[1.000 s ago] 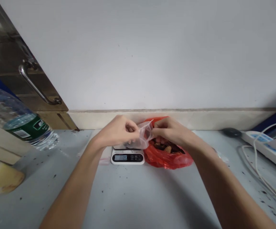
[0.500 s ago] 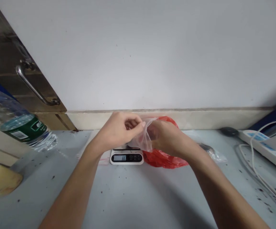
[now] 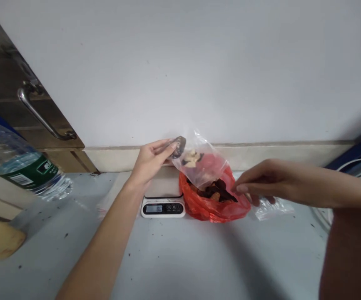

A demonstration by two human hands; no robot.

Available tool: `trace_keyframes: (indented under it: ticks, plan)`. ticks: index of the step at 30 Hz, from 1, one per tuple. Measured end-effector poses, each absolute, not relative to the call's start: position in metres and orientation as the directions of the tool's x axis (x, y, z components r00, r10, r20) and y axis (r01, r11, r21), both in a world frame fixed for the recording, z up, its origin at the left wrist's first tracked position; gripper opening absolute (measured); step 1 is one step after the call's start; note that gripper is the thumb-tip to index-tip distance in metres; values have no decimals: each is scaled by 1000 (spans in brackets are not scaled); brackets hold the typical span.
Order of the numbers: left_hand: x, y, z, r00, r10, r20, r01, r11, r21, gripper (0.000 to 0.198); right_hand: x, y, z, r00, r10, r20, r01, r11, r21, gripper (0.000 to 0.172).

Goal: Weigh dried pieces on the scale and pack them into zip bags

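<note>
My left hand (image 3: 152, 160) pinches a clear plastic bag (image 3: 210, 164) by its lower left corner, where a dark lump (image 3: 179, 146) shows inside. The bag slants over a red plastic bag (image 3: 217, 214) that stands open and holds dark brown dried pieces (image 3: 216, 191). Pale pieces show through the clear bag. At the red bag's right rim is my right hand (image 3: 263, 183), its fingers loosely bent and apart with nothing seen in them. Left of the red bag sits a white digital scale (image 3: 163, 187), its bare plate under the left hand and its display reading 0.0.
Another clear bag (image 3: 270, 208) lies to the right, partly behind my right hand. Flat clear bags (image 3: 113, 193) lie left of the scale. A large water bottle (image 3: 27, 166) leans in at the left above a yellowish object (image 3: 1, 239). A white cable (image 3: 358, 162) runs at the right.
My left hand has lifted the clear bag up off the scale, whose reading fell to 0.0. My right hand has come out of the clear bag and moved right, uncovering the red bag.
</note>
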State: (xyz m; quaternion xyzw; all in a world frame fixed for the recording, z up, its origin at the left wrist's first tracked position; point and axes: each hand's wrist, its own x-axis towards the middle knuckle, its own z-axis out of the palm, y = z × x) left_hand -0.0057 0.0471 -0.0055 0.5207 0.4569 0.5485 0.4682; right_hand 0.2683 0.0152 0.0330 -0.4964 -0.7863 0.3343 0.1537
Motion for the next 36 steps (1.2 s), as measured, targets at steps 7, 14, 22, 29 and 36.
trace_keyframes:
  ticks: [7, 14, 22, 29, 36]
  plan:
    - [22, 41, -3, 82, 943, 324, -47, -321, 946, 24, 270, 19, 41, -320, 926, -200, 854, 190, -485, 53]
    - [19, 32, 10, 2, 872, 490, -77, -488, 869, 16, 267, 31, 28, -136, 983, 127, 834, 183, -521, 55]
    - [-3, 38, 14, -88, 922, 376, -206, -386, 899, 28, 238, 39, 23, -299, 947, 118, 488, 258, -834, 46]
    - [-74, 39, 20, -127, 952, 279, 115, -265, 957, 39, 187, 36, 10, -206, 959, 192, 219, 237, -947, 37]
    - [-163, 28, 5, -254, 957, -137, 545, 259, 798, 19, 88, 20, -13, -342, 739, 581, 548, 659, -515, 19]
